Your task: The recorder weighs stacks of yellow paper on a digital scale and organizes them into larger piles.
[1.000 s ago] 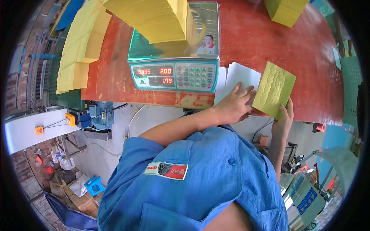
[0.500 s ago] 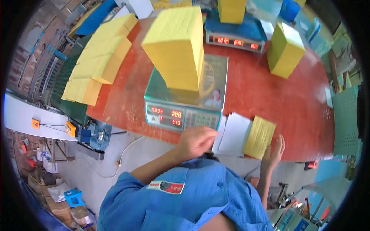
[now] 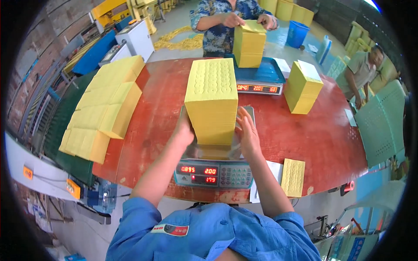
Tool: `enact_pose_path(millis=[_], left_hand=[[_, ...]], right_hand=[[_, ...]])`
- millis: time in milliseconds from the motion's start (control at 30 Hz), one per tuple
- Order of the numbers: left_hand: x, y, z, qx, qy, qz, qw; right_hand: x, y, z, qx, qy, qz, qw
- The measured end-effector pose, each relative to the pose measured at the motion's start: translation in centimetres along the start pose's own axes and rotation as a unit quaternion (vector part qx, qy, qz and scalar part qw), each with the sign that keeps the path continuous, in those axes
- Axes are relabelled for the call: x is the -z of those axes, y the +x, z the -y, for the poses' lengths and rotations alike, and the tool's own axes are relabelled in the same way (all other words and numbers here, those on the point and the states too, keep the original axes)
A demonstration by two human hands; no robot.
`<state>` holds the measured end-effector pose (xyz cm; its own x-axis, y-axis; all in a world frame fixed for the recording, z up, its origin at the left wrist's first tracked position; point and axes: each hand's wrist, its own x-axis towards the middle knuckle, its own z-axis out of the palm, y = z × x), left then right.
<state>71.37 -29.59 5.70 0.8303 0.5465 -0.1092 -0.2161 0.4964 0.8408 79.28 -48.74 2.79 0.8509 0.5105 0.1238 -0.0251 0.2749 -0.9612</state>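
A tall stack of yellow embossed paper sheets (image 3: 212, 119) stands upright on a digital scale (image 3: 235, 175) with red lit figures, straight in front of me. My left hand (image 3: 185, 129) lies along the stack's left side, its fingers mostly hidden behind the paper. On the other side my right hand (image 3: 248, 132) is open, fingers spread, close by the stack's right face; whether it touches cannot be made out. A small piece of yellow embossed paper (image 3: 293, 177) lies beside white sheets (image 3: 273, 170), right of the scale and partly behind my right forearm.
Across the red table (image 3: 163, 89) a co-worker's hands (image 3: 233, 20) hold the top of another yellow stack (image 3: 249, 48) on a blue scale (image 3: 273, 71). A yellow stack topped with white paper (image 3: 303, 89) stands right. Yellow stacks (image 3: 98, 108) line the left edge. Another person (image 3: 359, 74) is far right.
Both my hands have moved forward from the table's near edge to either side of the stack. My view has shifted, bringing the co-worker into it. The far scale's figures differ.
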Motion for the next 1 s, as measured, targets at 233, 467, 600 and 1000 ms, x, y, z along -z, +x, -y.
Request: enact_pose_path(millis=[233,467,600,1000], left_hand=[[-0.7,-2.4,1.2,0.051,0.001,0.045,0.998],[-2.1,-6.3,3.9,0.144,0.026,0.048,0.988],[-1.9,-7.1,4.6,0.112,0.007,0.154,0.982],[-8.6,-4.8,-6.9,0.148,0.110,0.301,0.936]], right_hand=[[-3.3,-3.4,1.7,0.052,-0.041,-0.033,0.997],[-1.6,-10.0,1.4,0.086,-0.035,-0.163,0.982],[-1.1,-12.3,2.8,0.081,0.000,-0.190,0.978],[0.9,-14.7,-0.1,-0.139,0.144,-0.222,0.954]])
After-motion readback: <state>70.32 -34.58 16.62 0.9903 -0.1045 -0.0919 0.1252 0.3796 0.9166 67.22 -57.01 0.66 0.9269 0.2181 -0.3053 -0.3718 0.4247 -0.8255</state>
